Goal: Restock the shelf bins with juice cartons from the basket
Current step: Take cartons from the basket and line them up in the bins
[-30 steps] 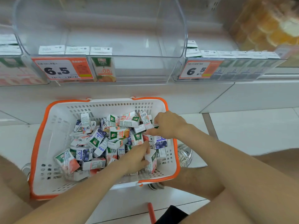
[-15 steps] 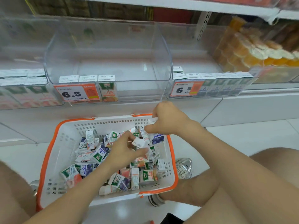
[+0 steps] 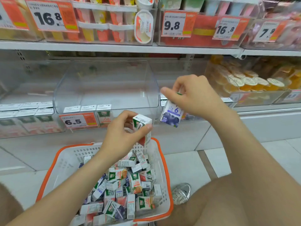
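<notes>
First, the left hand (image 3: 123,136): fingers and thumb were curled round a white-and-green carton (image 3: 142,128), held upright just above the far edge of the basket (image 3: 166,168) and before the front edge of the middle bin (image 3: 105,88). It was probably meant to stand beside the row of cartons (image 3: 88,108) at that bin's front left corner.

Right hand (image 3: 193,97): it pinched the top of a blueberry carton (image 3: 171,115), which hung tilted before the front edge of the next bin to the right. The hand hid most of that bin, so its fill could not be told. One flavour per hand suggested sorting by bin.

Basket: it stood on the floor below the shelf, with a loose heap of mixed cartons (image 3: 123,190) lying towards its near right corner. Much restocking appeared to remain.

Surroundings:
- The left bin (image 3: 24,115) was stocked with cartons.
- A price tag (image 3: 78,121) reading 6.5 sat on the middle bin's front.
- Jelly cups (image 3: 247,80) stood towards the shelf's right end.
- The upper shelf (image 3: 120,47) ran above.
- A shoe (image 3: 181,193) lay just beside the basket's right edge.

Obstructions: each carton would likely have to clear its bin's front lip and pass between the tall clear side walls.
</notes>
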A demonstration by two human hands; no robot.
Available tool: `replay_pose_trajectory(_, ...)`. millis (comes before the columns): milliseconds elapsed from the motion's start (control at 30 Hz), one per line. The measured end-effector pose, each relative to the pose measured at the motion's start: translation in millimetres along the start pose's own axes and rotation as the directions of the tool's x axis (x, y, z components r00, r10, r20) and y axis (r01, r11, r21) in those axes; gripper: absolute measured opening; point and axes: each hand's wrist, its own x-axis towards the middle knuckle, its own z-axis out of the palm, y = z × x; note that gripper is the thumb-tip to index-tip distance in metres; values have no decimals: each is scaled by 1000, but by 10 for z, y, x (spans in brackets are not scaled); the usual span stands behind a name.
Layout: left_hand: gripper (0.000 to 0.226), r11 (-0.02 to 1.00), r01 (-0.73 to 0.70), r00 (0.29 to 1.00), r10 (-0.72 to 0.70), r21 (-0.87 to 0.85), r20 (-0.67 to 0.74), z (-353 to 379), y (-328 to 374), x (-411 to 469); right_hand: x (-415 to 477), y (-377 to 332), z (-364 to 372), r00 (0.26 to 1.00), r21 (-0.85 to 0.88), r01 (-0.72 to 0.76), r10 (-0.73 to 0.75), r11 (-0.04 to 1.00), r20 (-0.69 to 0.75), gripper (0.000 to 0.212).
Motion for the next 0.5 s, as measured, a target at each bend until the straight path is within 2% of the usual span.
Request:
replay_pose_trajectory(100, 34, 999, -47, 998, 46, -19, -31, 113, 195, 201, 157, 422, -192, 970, 129, -113, 137, 985, -198, 47)
replay_pose_trajectory(200, 41, 997, -18, 997, 12, -81, -75, 242, 303, 389, 285, 727, -63, 943, 192, -157, 205, 969, -261, 38)
replay_pose_trajectory(333, 40, 995, 1, 994, -11, -100, -105, 386, 357, 557, 501, 855, 255, 961, 123, -171, 193, 977, -196, 34)
replay_pose_trajectory(500, 29, 984, 9, 999, -16, -175, -40, 384, 321, 620, 736, 869, 635, 980, -65, -197, 198, 978, 6, 34)
